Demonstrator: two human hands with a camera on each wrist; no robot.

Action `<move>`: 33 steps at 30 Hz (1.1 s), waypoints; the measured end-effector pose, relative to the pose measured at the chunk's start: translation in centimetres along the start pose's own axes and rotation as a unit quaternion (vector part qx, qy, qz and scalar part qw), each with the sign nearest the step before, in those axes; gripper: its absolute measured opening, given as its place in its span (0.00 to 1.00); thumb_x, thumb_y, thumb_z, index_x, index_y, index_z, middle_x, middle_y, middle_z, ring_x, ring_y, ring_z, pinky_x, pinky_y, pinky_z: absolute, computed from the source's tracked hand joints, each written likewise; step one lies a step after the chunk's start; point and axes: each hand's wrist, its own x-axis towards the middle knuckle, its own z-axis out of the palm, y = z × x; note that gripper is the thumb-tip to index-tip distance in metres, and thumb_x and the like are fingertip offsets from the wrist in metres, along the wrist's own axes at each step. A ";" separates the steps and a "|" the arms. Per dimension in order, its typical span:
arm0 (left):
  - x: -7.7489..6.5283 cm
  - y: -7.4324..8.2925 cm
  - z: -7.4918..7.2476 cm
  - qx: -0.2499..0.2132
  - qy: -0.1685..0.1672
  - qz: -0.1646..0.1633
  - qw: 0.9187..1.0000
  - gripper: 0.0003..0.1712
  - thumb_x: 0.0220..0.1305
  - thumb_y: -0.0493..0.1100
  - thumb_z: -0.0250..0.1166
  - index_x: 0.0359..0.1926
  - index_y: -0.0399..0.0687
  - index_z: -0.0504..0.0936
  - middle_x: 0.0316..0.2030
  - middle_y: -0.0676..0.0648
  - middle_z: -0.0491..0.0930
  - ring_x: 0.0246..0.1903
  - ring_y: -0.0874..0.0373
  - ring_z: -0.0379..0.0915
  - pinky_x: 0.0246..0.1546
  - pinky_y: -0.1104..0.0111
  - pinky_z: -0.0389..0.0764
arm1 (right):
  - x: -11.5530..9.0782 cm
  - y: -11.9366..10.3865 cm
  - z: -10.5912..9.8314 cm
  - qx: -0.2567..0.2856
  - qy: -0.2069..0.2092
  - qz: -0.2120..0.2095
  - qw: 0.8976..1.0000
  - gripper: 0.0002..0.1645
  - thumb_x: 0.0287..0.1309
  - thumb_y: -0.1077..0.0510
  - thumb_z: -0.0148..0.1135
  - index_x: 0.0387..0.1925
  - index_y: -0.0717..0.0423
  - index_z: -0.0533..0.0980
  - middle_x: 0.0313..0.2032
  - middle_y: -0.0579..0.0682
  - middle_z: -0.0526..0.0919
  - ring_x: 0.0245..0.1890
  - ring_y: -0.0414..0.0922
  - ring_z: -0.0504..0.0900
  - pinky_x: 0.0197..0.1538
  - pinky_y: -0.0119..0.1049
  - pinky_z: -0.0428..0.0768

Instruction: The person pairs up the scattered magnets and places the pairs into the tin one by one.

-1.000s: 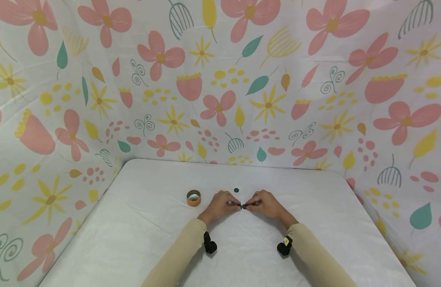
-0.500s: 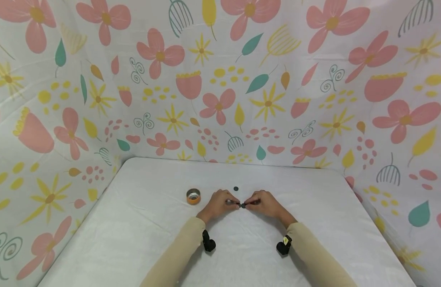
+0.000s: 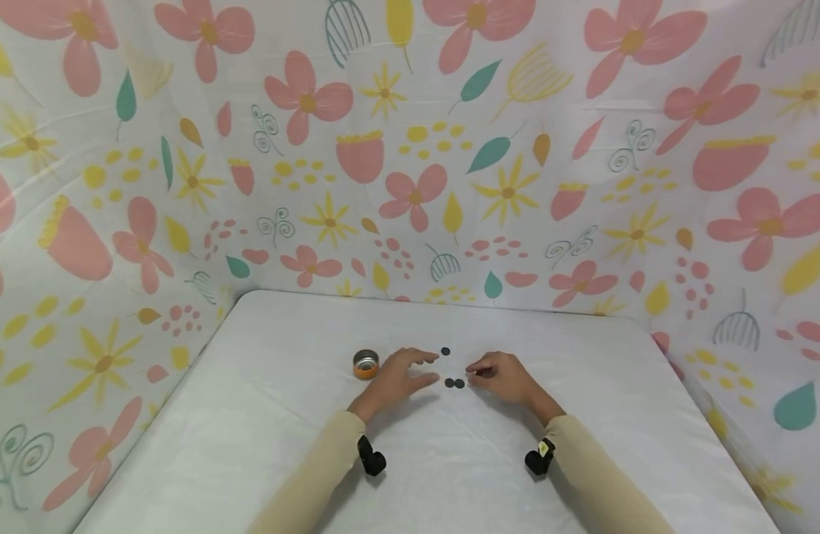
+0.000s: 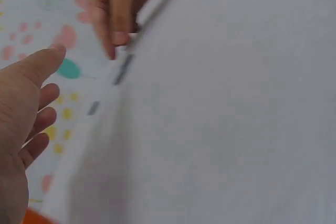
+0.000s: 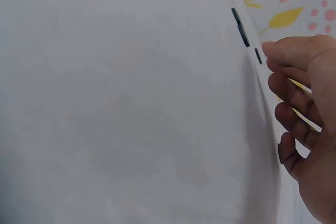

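Observation:
Two small black discs lie edge to edge on the white tabletop between my hands, and a third black disc lies a little behind them. Just left of the pair, my left hand has thumb and fingers spread apart, nothing between them. On the other side my right hand hovers close by, index finger and thumb near each other. In the right wrist view the dark edge of a small flat piece shows at that hand's curled little finger; most of it is hidden.
A small round orange container with a silvery inside stands left of my left hand. The table has a white cover, and its back edge meets a floral cloth wall. Black wrist cameras sit below both sleeves.
Both hands held the discs at their fingertips earlier. Now they have let go and drawn apart, the left hand opening wide, and the two discs lie uncovered side by side. The view has shifted slightly.

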 end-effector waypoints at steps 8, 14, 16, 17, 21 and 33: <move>-2.2 -1.7 -6.3 -0.008 0.106 -0.021 0.994 0.31 0.63 0.54 0.74 0.64 0.52 0.81 0.63 0.49 0.78 0.66 0.50 0.70 0.68 0.52 0.69 | 0.8 -0.7 -0.5 0.052 0.007 -0.007 0.999 0.18 0.57 0.46 0.76 0.44 0.52 0.89 0.40 0.43 0.87 0.37 0.40 0.81 0.40 0.36 0.80; -4.2 -4.8 -8.4 -0.044 0.109 -0.076 0.990 0.37 0.60 0.52 0.77 0.68 0.47 0.77 0.68 0.47 0.74 0.71 0.47 0.64 0.71 0.47 0.64 | 1.8 -1.1 0.4 0.055 -0.007 -0.028 0.998 0.21 0.56 0.44 0.77 0.46 0.51 0.89 0.41 0.44 0.87 0.40 0.41 0.81 0.41 0.35 0.80; -4.7 -5.6 -8.5 -0.048 0.102 -0.083 0.990 0.39 0.60 0.51 0.77 0.69 0.44 0.76 0.69 0.45 0.73 0.71 0.45 0.64 0.70 0.47 0.66 | 2.1 -1.3 0.8 0.061 -0.010 -0.023 0.998 0.20 0.54 0.44 0.78 0.45 0.50 0.89 0.41 0.42 0.86 0.41 0.42 0.82 0.42 0.36 0.80; -5.0 -5.9 -8.6 -0.048 0.098 -0.087 0.990 0.40 0.60 0.51 0.77 0.70 0.44 0.75 0.69 0.45 0.73 0.71 0.46 0.64 0.70 0.47 0.67 | 2.2 -1.4 0.9 0.061 -0.011 -0.024 0.998 0.20 0.54 0.44 0.78 0.45 0.49 0.89 0.41 0.42 0.86 0.42 0.43 0.82 0.43 0.38 0.80; -5.7 -7.0 -8.4 -0.055 0.090 -0.098 0.990 0.42 0.58 0.51 0.78 0.71 0.45 0.75 0.69 0.44 0.73 0.68 0.45 0.68 0.66 0.48 0.72 | 2.5 -1.9 1.2 0.058 -0.019 -0.009 0.998 0.20 0.50 0.43 0.80 0.43 0.47 0.90 0.40 0.40 0.85 0.45 0.44 0.81 0.47 0.42 0.79; -5.8 -7.7 -7.8 -0.062 0.076 -0.108 0.989 0.44 0.57 0.52 0.79 0.71 0.45 0.74 0.66 0.45 0.76 0.61 0.42 0.75 0.63 0.47 0.73 | 2.0 -1.7 1.8 0.020 -0.032 -0.013 0.999 0.18 0.46 0.45 0.83 0.38 0.48 0.91 0.33 0.37 0.85 0.40 0.40 0.80 0.49 0.41 0.75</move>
